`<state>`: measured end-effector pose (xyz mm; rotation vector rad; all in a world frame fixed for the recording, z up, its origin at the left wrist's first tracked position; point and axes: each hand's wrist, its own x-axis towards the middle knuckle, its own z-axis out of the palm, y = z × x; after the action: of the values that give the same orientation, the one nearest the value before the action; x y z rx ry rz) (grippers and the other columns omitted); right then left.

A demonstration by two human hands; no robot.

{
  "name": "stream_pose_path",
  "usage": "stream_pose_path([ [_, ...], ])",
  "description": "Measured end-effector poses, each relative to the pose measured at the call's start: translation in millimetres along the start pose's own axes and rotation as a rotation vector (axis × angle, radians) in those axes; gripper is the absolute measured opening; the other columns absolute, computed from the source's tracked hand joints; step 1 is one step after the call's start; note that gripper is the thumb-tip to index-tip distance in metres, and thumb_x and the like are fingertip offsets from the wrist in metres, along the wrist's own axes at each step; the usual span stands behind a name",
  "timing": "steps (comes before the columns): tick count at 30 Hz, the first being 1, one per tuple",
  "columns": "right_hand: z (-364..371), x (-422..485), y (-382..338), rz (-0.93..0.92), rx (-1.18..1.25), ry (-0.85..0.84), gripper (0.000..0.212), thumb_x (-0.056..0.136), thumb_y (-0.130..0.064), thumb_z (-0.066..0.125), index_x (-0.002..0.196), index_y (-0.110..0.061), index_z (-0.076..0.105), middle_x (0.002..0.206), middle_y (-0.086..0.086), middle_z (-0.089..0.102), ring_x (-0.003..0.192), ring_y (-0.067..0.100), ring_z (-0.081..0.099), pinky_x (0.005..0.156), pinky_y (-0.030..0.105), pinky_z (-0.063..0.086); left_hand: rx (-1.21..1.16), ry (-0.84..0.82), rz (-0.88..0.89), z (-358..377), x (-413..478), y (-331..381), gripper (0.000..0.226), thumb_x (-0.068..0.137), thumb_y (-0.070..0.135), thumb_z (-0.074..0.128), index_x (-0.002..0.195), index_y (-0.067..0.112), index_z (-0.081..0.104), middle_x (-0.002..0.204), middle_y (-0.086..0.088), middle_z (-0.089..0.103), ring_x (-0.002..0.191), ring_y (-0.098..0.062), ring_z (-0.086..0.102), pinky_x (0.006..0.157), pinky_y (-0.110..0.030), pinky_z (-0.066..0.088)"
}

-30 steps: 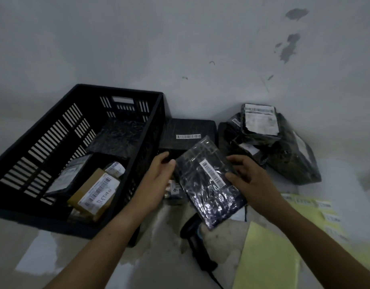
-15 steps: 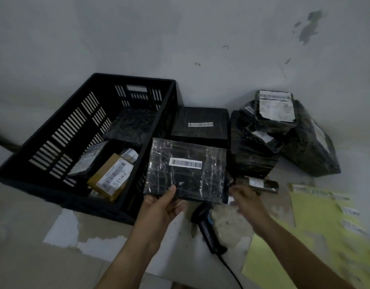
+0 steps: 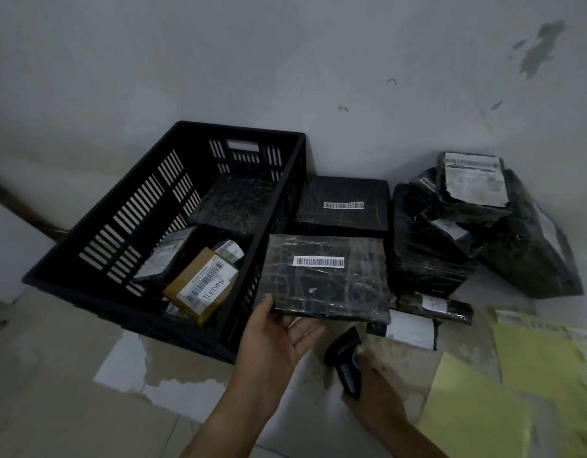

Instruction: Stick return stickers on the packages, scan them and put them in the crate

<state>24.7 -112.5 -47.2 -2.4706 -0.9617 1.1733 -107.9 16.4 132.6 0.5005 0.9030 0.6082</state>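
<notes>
Head view: black package (image 3: 321, 285), scanner (image 3: 346, 358) held.
At centre, left grip (image 3: 275, 342) pinches its corner; right grip (image 3: 374, 398) wraps the scanner below.

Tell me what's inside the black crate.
Four parcels show in the crate: a brown box marked RETURN, a small labelled packet behind it, a flat package to its left, and a black wrapped package at the far end. Whatever lies beneath them is covered.

I count one black crate (image 3: 120, 312) at left centre holding four packages (image 3: 202, 285), about seven loose packages (image 3: 325, 276) centre and right, one scanner (image 3: 346, 361), two yellow sticker sheets (image 3: 477, 421) lower right.
</notes>
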Motion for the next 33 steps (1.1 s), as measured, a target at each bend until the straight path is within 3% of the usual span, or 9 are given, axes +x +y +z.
stream_pose_path([
  [5, -18.9, 2.9, -1.5, 0.056, 0.18, -0.117, 0.063, 0.09, -0.027, 0.067, 0.136, -0.033, 0.024, 0.11, -0.007, 0.05, 0.083, 0.006, 0.055, 0.069, 0.017, 0.044, 0.167, -0.001, 0.002, -6.8, 9.6, -0.5, 0.018, 0.105, 0.023, 0.052, 0.111, 0.014, 0.067, 0.097, -0.006, 0.075, 0.083, -0.019, 0.074, 0.068, -0.034, 0.057],
  [8, -34.7, -3.8, 13.3, 0.081, 0.29, -0.145, 0.048, 0.094, -0.014, 0.063, 0.134, -0.024, 0.038, 0.106, -0.007, 0.054, 0.086, 0.01, 0.057, 0.074, 0.024, 0.048, 0.341, 0.03, 0.096, -2.8, 13.2, 1.9, 0.027, 0.104, 0.007, 0.054, 0.124, 0.025, 0.059, 0.115, -0.003, 0.077, 0.099, -0.022, 0.076, 0.074, -0.033, 0.058],
  [10, -27.1, 0.5, 59.6, 0.067, 0.409, -0.152, 0.068, 0.082, 0.008, 0.068, 0.134, -0.028, 0.045, 0.103, -0.005, 0.067, 0.092, 0.019, 0.067, 0.066, 0.024, 0.054, 0.4, 0.026, 0.137, 1.4, 14.9, 3.9, 0.032, 0.104, 0.003, 0.054, 0.125, 0.027, 0.059, 0.114, 0.002, 0.077, 0.101, -0.019, 0.076, 0.072, -0.028, 0.059],
  [12, -40.8, -26.6, 66.4, 0.047, 0.546, -0.094, 0.114, 0.059, 0.046, 0.054, 0.139, -0.035, 0.047, 0.08, 0.01, 0.071, 0.083, 0.04, 0.067, 0.04, 0.031, 0.036, 0.469, 0.006, 0.158, 6.0, 16.8, 4.8, 0.033, 0.105, 0.004, 0.052, 0.127, 0.028, 0.058, 0.109, 0.007, 0.078, 0.099, -0.013, 0.076, 0.072, -0.024, 0.058],
  [15, -85.1, -97.1, 3.7, -0.02, 0.815, 0.092, 0.034, 0.09, -0.002, 0.066, 0.117, -0.023, 0.064, 0.072, 0.03, 0.061, 0.061, 0.031, 0.056, 0.056, 0.032, 0.038, 0.571, -0.034, 0.185, 13.5, 19.2, 2.2, 0.03, 0.107, 0.007, 0.048, 0.128, 0.027, 0.054, 0.111, 0.007, 0.077, 0.099, -0.011, 0.075, 0.077, -0.027, 0.056],
  [16, -97.6, -117.4, -14.4, -0.033, 0.887, 0.197, 0.024, 0.092, -0.012, 0.066, 0.115, -0.021, 0.067, 0.073, 0.027, 0.063, 0.061, 0.029, 0.057, 0.06, 0.034, 0.04, 0.597, -0.052, 0.19, 16.7, 19.3, 0.4, 0.029, 0.108, 0.008, 0.047, 0.129, 0.028, 0.052, 0.115, 0.004, 0.076, 0.102, -0.012, 0.075, 0.08, -0.028, 0.054],
  [22, -123.2, -170.9, -49.6, -0.223, 0.906, 0.298, 0.06, 0.077, -0.067, 0.066, 0.113, -0.02, 0.065, 0.06, 0.015, 0.06, 0.051, 0.018, 0.055, 0.049, 0.015, 0.038, 0.656, -0.09, 0.191, 28.1, 19.2, -14.4, 0.032, 0.108, 0.008, 0.046, 0.134, 0.028, 0.047, 0.121, 0.001, 0.074, 0.1, -0.015, 0.075, 0.072, -0.019, 0.056],
  [25, -134.9, -179.4, -51.0, -0.318, 0.748, 0.329, 0.068, 0.061, -0.074, 0.05, 0.1, -0.019, 0.062, 0.057, 0.009, 0.061, 0.046, 0.01, 0.054, 0.048, 0.012, 0.037, 0.655, -0.087, 0.179, 30.4, 19.5, -24.2, 0.033, 0.108, 0.007, 0.046, 0.134, 0.027, 0.047, 0.119, 0.003, 0.074, 0.098, -0.013, 0.075, 0.07, -0.018, 0.055],
  [33, -149.1, -186.3, -53.4, -0.361, 0.662, 0.338, 0.073, 0.061, -0.072, 0.045, 0.111, -0.022, 0.062, 0.056, 0.007, 0.062, 0.047, 0.007, 0.055, 0.05, 0.01, 0.038, 0.7, -0.082, 0.203, 34.3, 19.7, -36.3, 0.033, 0.107, 0.006, 0.046, 0.135, 0.024, 0.048, 0.111, 0.011, 0.075, 0.096, -0.01, 0.075, 0.076, -0.023, 0.053],
])
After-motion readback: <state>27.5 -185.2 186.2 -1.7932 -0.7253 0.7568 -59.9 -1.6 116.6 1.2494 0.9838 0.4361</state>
